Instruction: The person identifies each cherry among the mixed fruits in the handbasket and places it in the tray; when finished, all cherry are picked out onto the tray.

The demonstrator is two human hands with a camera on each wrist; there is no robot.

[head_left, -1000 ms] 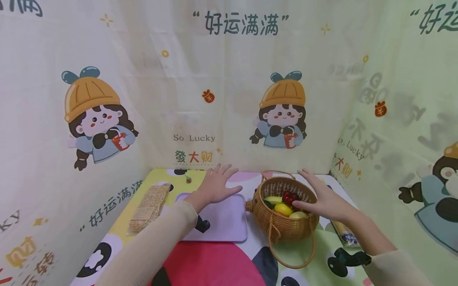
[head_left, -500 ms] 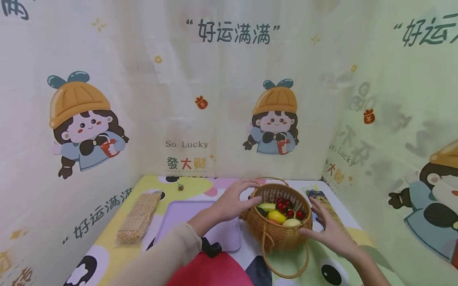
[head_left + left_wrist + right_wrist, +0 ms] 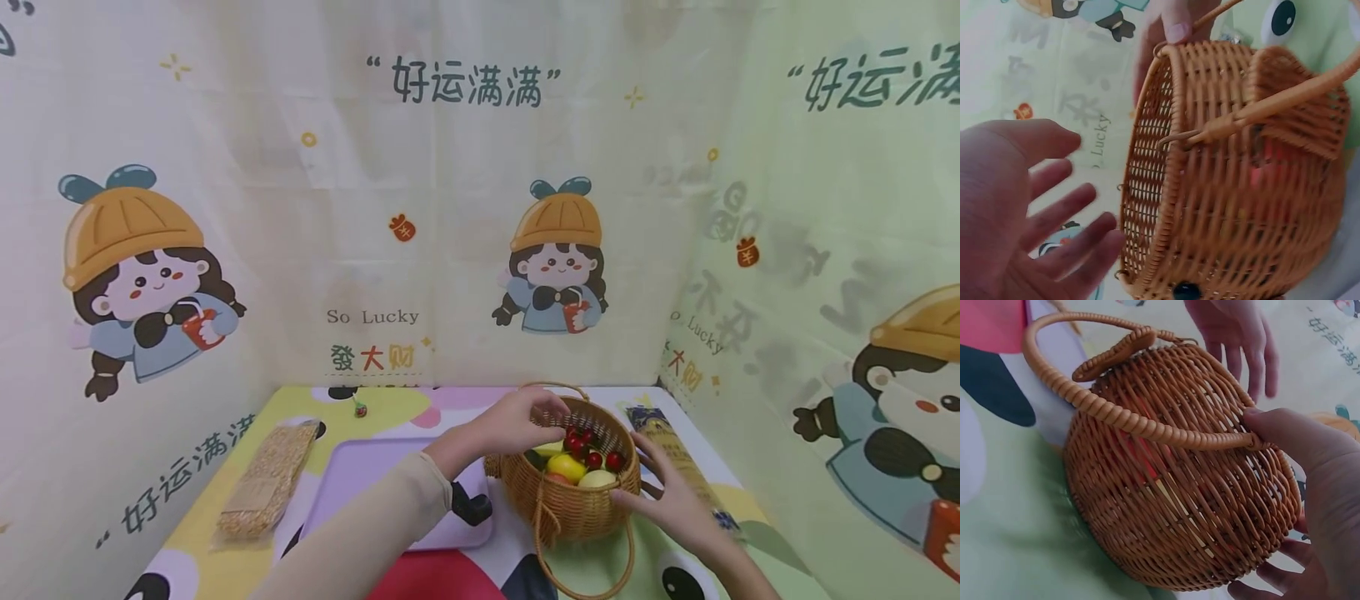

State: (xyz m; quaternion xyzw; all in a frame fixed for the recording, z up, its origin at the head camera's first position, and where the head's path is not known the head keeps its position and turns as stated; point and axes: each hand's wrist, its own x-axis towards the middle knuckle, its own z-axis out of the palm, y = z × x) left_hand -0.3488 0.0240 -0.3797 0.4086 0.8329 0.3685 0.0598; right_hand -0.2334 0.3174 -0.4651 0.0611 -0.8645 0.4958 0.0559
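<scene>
A round wicker basket [image 3: 581, 510] with a looped rope handle [image 3: 1116, 415] stands right of centre. Inside lie red cherries [image 3: 578, 443], a yellow lemon [image 3: 564, 467] and a pale round fruit [image 3: 597, 479]. My right hand [image 3: 670, 493] grips the basket's right side; its thumb presses the rim, as the right wrist view shows, and its fingers lie along the outer wall. Over the opening's left part hovers my left hand [image 3: 516, 423], its fingers loosely bent with nothing between them. In the left wrist view that hand [image 3: 1041, 206] is apart from the rim.
A lilac tray [image 3: 367, 467] lies left of the basket, partly behind the left sleeve. Farther left is a clear bag of grains [image 3: 266, 483]. A long printed packet [image 3: 678, 454] lies right of the basket. A small red-and-green item [image 3: 361, 409] sits near the back. Printed cloth walls surround the table.
Both hands have come in to the basket from above. The right hand now grips its side; the left has moved right, over the opening. The head view has shifted, so the scene sits lower and further left.
</scene>
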